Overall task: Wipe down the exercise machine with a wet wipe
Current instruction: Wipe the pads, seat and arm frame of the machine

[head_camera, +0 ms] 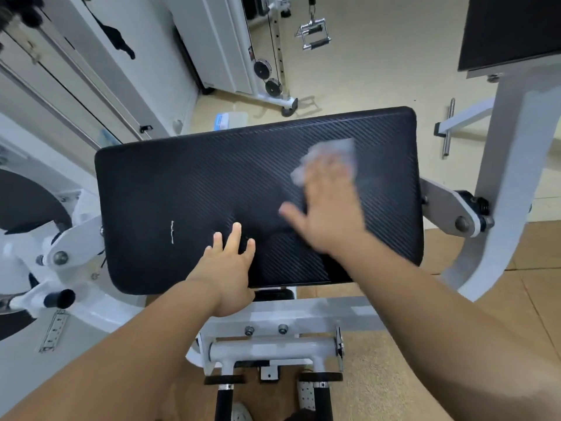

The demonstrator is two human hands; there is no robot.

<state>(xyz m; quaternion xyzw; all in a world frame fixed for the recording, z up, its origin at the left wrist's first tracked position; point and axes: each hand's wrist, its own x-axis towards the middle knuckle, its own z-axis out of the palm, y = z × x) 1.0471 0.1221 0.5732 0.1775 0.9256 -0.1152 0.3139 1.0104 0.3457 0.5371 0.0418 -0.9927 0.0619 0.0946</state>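
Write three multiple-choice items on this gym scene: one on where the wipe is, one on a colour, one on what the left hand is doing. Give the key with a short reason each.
1. Where is the wet wipe?
A. On the floor
B. Under the right hand on the pad's right part
C. Draped over the cable handle

2. What colour is the pad?
A. Black
B. Red
C. White

3. What is the left hand doing?
A. Holding a second wipe
B. Gripping a bolt
C. Resting flat and empty on the pad's near edge

Key:
1 B, the pale wipe shows beyond the right hand's fingers on the pad.
2 A, the ribbed pad is black against the white frame.
3 C, its fingers lie spread on the pad with nothing in them.
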